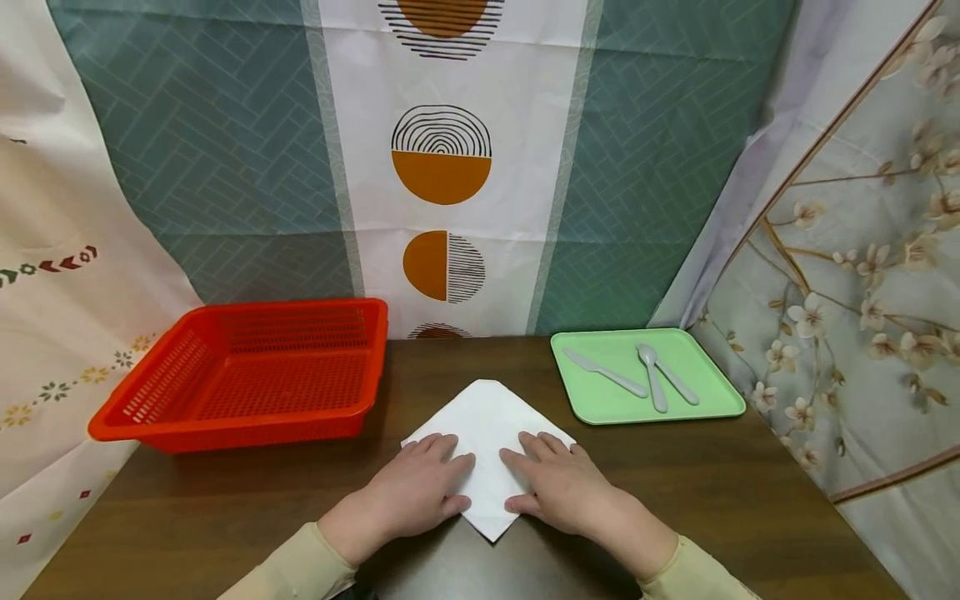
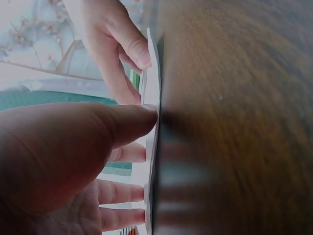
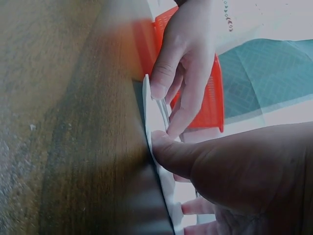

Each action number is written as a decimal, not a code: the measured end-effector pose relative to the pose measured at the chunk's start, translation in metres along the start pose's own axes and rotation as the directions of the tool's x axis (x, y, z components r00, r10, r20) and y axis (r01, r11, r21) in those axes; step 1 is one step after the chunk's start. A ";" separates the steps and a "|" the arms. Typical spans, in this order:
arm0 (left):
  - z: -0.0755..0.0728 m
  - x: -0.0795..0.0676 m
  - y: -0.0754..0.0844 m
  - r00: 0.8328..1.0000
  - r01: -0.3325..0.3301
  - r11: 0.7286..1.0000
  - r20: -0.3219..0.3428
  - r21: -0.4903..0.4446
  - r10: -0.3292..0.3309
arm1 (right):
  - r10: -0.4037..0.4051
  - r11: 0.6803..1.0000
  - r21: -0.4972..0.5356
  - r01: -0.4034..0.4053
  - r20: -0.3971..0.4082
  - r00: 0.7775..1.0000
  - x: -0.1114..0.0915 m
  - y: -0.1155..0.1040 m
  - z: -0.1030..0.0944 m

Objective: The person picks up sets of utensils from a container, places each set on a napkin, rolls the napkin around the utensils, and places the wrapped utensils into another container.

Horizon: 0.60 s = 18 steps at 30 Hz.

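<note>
A white paper napkin (image 1: 489, 433) lies on the table, turned so that one corner points at the person. My left hand (image 1: 422, 490) rests on its left side with fingers spread, the thumb near the front edge. On the right side my right hand (image 1: 561, 485) presses down in the same way. Seen side-on in the left wrist view, the napkin (image 2: 153, 81) shows as thin layers just over the tabletop, with fingertips touching it. The right wrist view shows both thumbs on the napkin (image 3: 155, 117) as well.
A red plastic basket (image 1: 247, 425) stands at the back left. On the back right lies a light green tray (image 1: 697, 354) holding a white knife (image 1: 606, 372), a white spoon (image 1: 652, 379) and another white utensil (image 1: 678, 385) partly under the spoon. Patterned cloths hang behind and beside the brown table (image 1: 735, 500).
</note>
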<state>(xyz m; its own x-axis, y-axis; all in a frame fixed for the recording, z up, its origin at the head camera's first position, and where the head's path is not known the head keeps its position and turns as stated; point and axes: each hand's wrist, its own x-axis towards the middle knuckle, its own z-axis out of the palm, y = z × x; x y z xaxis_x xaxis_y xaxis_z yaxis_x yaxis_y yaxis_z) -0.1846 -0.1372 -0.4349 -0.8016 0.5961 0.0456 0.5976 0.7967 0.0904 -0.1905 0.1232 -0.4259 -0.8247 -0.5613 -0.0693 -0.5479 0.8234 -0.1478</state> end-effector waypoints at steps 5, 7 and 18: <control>-0.001 -0.001 0.000 1.000 -0.004 1.000 -0.004 -0.002 0.004 | -0.034 0.999 0.005 0.034 -0.017 0.999 -0.002 0.003 0.001; -0.001 -0.001 0.000 1.000 -0.005 1.000 -0.003 0.005 0.005 | -0.039 0.999 0.012 0.040 -0.024 0.999 -0.003 0.005 0.000; 0.000 -0.001 0.002 1.000 0.001 0.999 0.002 0.043 -0.001 | 0.030 0.999 -0.015 -0.034 -0.180 0.983 -0.004 0.035 -0.012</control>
<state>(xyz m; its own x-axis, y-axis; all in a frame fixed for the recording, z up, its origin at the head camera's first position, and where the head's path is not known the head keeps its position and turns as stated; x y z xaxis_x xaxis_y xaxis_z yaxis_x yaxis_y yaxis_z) -0.1828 -0.1367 -0.4349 -0.8021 0.5957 0.0433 0.5972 0.8007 0.0471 -0.2079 0.1550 -0.4194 -0.8527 -0.5117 0.1052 -0.5219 0.8429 -0.1307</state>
